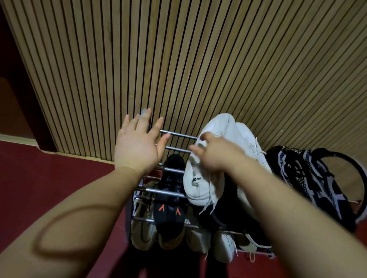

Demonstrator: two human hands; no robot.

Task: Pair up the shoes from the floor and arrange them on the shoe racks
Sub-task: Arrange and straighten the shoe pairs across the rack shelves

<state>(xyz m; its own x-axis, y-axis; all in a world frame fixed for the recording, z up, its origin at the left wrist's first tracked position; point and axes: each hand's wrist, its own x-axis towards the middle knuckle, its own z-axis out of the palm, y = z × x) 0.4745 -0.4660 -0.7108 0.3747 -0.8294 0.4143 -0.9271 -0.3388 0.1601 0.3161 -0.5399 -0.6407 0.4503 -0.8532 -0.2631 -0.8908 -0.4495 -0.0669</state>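
**Two white sneakers paired on the top tier**

Two white sneakers are laid side by side on the top tier of the shoe rack, close to the slatted wall. Loose laces hang below their near end. The left one of the pair is partly covered by the right hand. Its fingers are blurred, so whether the shoe is gripped or merely touched cannot be told. The left hand is held above the bare rails at the rack's left end, fingers straight and spread, with nothing held.

One tier down, a black shoe with orange marks is seen through the rails. Beige shoes are lined up on the lowest tier. A black-and-white bag is set just beside the rack's right end, and red floor is seen to the left.

The step in hand is judged to be the settling of this pair. Next, the right hand would need to be lifted clear without the laces being dragged. A further pair would then be sought for the bare rails.
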